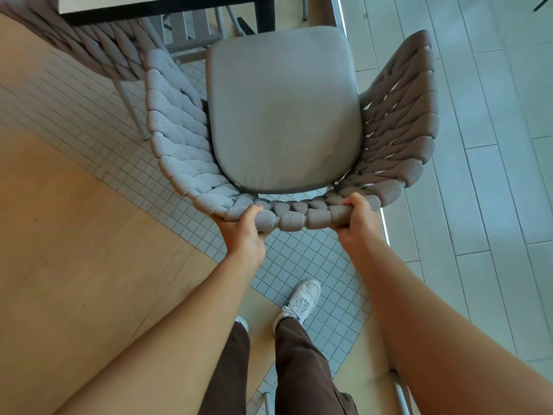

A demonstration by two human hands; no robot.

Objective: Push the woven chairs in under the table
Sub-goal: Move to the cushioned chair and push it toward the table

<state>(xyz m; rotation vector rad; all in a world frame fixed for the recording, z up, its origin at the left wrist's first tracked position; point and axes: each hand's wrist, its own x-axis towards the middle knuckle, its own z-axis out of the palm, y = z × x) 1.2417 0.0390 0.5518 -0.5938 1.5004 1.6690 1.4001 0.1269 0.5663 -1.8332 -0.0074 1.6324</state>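
A grey woven chair (176, 139) with a smooth grey seat cushion (281, 115) stands in front of me, its backrest rim nearest to me. My left hand (244, 232) grips the left part of that rim. My right hand (357, 220) grips the right part. The cushion's front edge sits just short of the table (155, 7), whose light top and dark edge run along the top of the view. A dark table leg (264, 13) stands right behind the cushion. A second woven chair (98, 46) is at the upper left, partly under the table.
The floor is small grey mosaic tile with wood panels on the left and long pale tiles on the right. A metal strip (386, 226) runs along the chair's right side. My feet in white shoes (299, 304) stand behind the chair.
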